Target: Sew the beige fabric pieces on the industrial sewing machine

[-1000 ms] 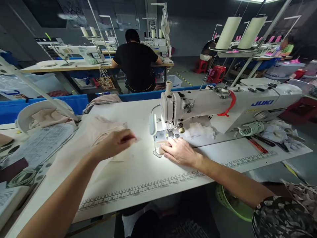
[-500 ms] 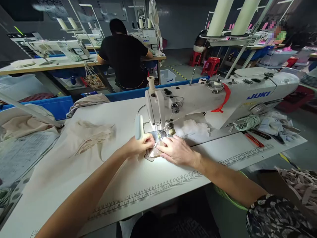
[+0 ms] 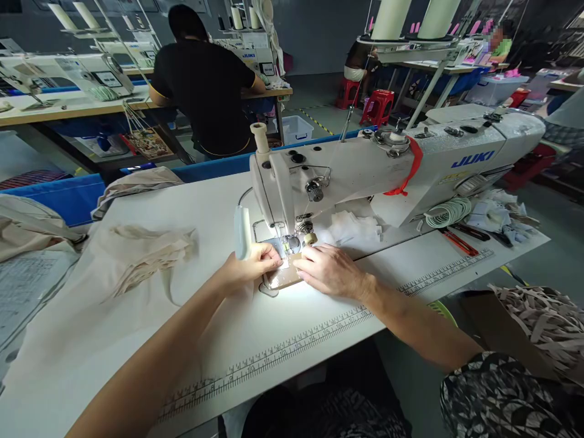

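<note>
Under the sewing machine's lit needle area, my left hand pinches a small white piece of fabric between thumb and forefinger. My right hand lies just right of the presser foot, fingers bent and drawn together at the edge of the tan plate. Whatever its fingertips hold, if anything, is hidden. The white sewing machine stands right behind both hands. A pale guard hangs beside the needle, close above my left hand.
Thin beige fabric lies heaped on the left of the table. Red-handled snips and a pale cord coil lie at right, near fabric scraps. A printed ruler runs along the front edge. Ahead sits a person in black.
The camera view has shifted a little, moving the scene left. My fingertips have drawn slightly apart, so more of the tan plate and the small white piece shows between them.
</note>
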Available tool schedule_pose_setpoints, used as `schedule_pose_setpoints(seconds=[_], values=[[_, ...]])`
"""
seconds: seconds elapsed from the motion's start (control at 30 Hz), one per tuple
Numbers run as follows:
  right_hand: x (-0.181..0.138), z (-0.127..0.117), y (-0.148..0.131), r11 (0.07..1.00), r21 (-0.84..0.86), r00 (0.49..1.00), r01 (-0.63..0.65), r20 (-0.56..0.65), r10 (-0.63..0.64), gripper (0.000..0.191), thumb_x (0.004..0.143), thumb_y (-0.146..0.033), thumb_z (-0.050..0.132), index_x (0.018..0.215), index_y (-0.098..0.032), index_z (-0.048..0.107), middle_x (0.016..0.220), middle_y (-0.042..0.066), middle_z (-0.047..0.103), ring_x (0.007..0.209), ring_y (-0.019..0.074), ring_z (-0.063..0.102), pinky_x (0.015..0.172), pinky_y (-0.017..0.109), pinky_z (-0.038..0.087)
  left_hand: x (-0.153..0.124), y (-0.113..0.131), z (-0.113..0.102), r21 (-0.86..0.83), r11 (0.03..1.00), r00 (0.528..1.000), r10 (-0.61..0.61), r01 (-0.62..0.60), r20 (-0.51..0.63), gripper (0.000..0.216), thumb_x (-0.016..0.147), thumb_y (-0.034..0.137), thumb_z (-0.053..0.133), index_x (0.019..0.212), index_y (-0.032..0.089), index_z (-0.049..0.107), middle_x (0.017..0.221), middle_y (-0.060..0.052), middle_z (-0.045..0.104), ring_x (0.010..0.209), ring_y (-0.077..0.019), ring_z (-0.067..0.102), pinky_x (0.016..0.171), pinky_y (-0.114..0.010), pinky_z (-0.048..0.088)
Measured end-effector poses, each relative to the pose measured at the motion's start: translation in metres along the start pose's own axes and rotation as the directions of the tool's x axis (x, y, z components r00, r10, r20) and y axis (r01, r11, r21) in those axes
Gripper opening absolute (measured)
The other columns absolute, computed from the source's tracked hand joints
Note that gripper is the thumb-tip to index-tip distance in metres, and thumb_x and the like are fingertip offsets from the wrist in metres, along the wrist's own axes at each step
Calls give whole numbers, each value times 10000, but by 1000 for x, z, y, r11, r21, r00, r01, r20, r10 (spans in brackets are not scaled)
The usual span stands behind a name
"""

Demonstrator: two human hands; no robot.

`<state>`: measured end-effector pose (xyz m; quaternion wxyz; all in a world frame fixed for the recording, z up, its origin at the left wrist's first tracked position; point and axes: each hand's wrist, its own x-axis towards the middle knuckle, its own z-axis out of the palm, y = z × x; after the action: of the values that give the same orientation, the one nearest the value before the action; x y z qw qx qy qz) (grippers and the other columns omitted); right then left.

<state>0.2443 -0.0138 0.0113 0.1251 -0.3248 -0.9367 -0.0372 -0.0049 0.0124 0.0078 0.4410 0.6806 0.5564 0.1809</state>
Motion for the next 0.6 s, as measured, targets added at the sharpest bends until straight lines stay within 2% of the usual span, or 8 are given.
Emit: schedule_pose_setpoints(seconds=[0.2,0.47,0.6], values=[[0,-1,-4,1000,14,1000,-3,6,3,302,1105,-275,446,1108,-181,733,965,85,643,820,211,485,757,365,368,1,-1,1,-4,1000,1000,-9,9,0,260,772,480,689,760,221,669,731,-32,768,705,-207,720,659,-318,567],[1,4,-10,1000,-22,1000,0,30,1,355,1115,-358,449,1272,-193,721,972,85,648,837,214,510,755,367,364,0,2,4,-59,997,998,-55,55,1,230,773,449,678,745,222,662,678,-20,726,658,-187,692,600,-295,550],[3,5,-15,999,-49,999,1,39,1,360,1117,-348,445,1296,-184,711,992,98,665,855,222,521,756,378,370,-1,2,2,41,999,1000,-3,4,-11,201,823,419,671,792,221,684,756,-31,749,728,-202,708,674,-317,579]])
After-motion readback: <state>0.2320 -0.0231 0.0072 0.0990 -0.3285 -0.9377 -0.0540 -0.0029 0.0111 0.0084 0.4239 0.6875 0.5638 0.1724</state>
